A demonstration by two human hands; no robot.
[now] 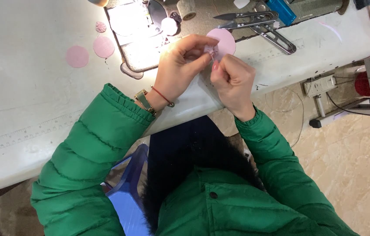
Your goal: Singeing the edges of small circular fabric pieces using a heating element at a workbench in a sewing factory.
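My left hand (180,65) and my right hand (234,81) meet over the white table's front edge (27,144). Both pinch a small gathered pink fabric piece (211,49) between their fingertips. Just behind the fingers lies a flat round pink fabric disc (225,38). My left wrist carries a gold watch and a red string bracelet. Both arms are in green padded sleeves.
Two pink fabric discs (77,56) (103,46) and a small pink rosette (100,27) lie on the table at left. A brightly lit sewing machine plate (137,30) sits behind my hands. Thread snips (246,17), a blue object (281,11) and a spool (186,8) lie beyond. A blue stool (128,192) stands below.
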